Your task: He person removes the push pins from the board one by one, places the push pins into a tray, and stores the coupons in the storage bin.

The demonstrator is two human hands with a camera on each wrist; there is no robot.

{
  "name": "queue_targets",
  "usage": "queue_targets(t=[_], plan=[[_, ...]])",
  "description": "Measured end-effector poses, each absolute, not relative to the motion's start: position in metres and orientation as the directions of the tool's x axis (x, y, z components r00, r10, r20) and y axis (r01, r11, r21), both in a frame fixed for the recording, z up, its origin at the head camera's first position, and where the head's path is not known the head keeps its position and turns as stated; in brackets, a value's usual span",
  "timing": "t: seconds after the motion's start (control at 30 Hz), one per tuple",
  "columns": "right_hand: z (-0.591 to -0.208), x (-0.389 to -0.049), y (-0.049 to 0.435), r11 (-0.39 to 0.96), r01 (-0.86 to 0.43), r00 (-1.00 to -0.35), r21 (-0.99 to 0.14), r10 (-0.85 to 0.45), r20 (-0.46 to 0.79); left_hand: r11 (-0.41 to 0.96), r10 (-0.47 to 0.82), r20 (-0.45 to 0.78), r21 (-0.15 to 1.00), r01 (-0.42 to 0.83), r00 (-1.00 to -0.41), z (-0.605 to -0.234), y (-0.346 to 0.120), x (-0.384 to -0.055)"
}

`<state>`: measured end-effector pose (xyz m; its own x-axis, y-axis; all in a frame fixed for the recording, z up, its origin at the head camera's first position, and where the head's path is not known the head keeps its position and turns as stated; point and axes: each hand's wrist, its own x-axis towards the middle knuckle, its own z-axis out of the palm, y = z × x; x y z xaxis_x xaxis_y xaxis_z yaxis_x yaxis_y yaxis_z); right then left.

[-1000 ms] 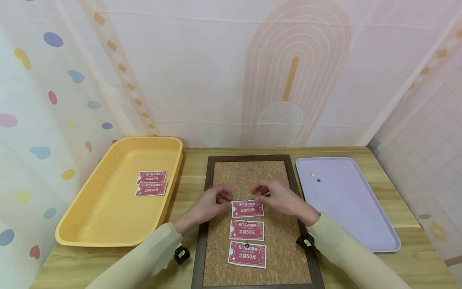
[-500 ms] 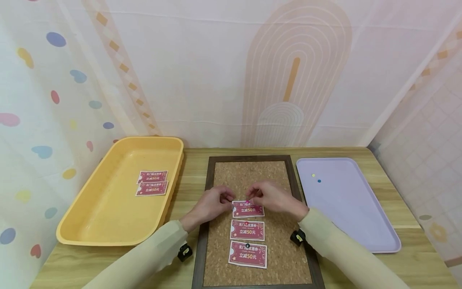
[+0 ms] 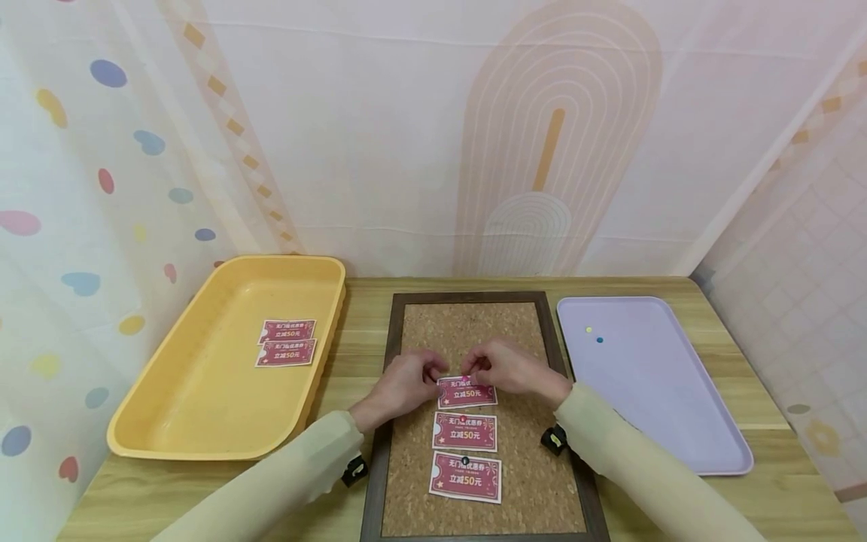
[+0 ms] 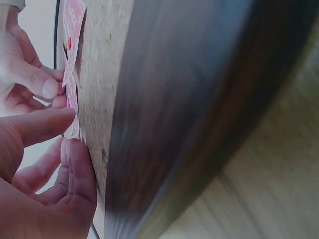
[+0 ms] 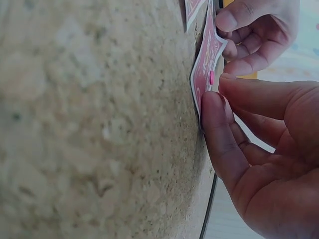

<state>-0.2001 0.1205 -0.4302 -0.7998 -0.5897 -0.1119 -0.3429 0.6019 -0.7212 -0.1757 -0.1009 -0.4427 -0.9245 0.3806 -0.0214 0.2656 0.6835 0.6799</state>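
In the head view my left hand [image 3: 406,382] is at the upper left corner of the topmost red coupon [image 3: 467,395], pinching its edge. My right hand [image 3: 511,366] pinches the top edge of the same coupon with thumb and index finger, close beside a pink pushpin [image 5: 212,77]. The right wrist view shows this coupon bowed up slightly off the cork. Below it on the framed cork board [image 3: 413,489] lie a middle coupon [image 3: 465,434] with a red pushpin [image 3: 463,418] and a bottom coupon [image 3: 464,482] with a dark pushpin [image 3: 465,461].
At left stands a deep yellow tray [image 3: 183,406] with two overlapping coupons [image 3: 287,352] inside. A shallow lilac tray [image 3: 664,391] at right holds a yellow pin [image 3: 588,330] and a blue pin [image 3: 599,340]. A printed curtain [image 3: 379,150] hangs behind the wooden table [image 3: 362,324].
My right hand has come left and closer to the pink pushpin on the top coupon. My left hand has shifted slightly right along the coupon's left corner. Trays and lower coupons stay put.
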Motion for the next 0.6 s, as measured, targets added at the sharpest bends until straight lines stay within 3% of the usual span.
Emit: queue_targets(t=[0.33, 0.6], plan=[[-0.4293, -0.1992, 0.1191, 0.601, -0.327, -0.802, -0.729, -0.585, -0.122, 0.672, 0.395, 0.064, 0.660, 0.336, -0.917, -0.4457, -0.0972, -0.1721], [-0.4293, -0.1971, 0.1179, 0.607, -0.312, -0.818, -0.731, -0.563, -0.118, 0.634, 0.366, 0.048, 0.718, 0.287, -0.929, -0.4453, -0.0979, -0.1716]])
